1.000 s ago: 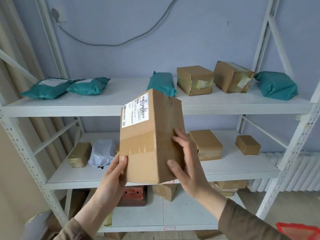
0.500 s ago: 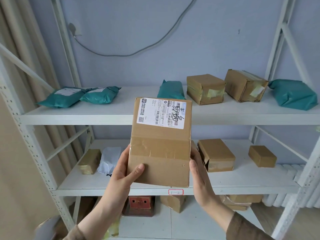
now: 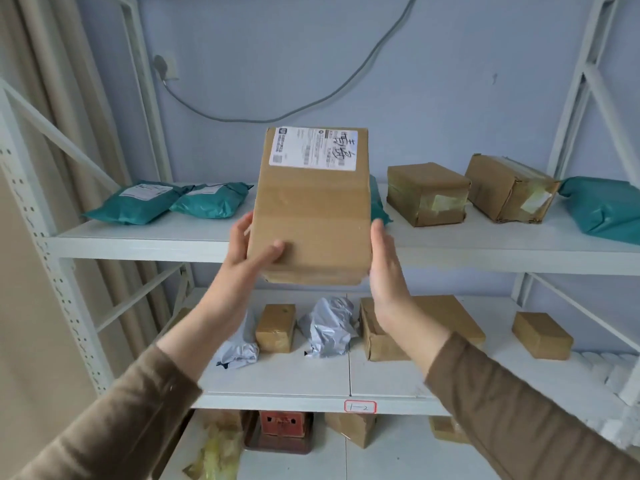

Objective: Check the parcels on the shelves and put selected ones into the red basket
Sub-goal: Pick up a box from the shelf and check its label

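Note:
I hold a tall brown cardboard parcel (image 3: 311, 216) upright in front of the top shelf (image 3: 138, 244), its white shipping label (image 3: 313, 147) facing me at the top. My left hand (image 3: 249, 251) grips its lower left edge, thumb across the front. My right hand (image 3: 384, 268) is flat against its lower right side, fingers hidden behind the box. The red basket is out of view.
The top shelf carries teal mailer bags (image 3: 138, 202) (image 3: 606, 209) and taped brown boxes (image 3: 426, 194) (image 3: 509, 188). The middle shelf (image 3: 381, 382) carries small brown boxes (image 3: 542, 336) and grey-white bags (image 3: 329, 327). More boxes and a red brick-like block (image 3: 282, 422) sit on the bottom shelf.
The parcel has turned its label towards me and risen from the middle shelf's height to the top shelf's height. Both hands went up with it.

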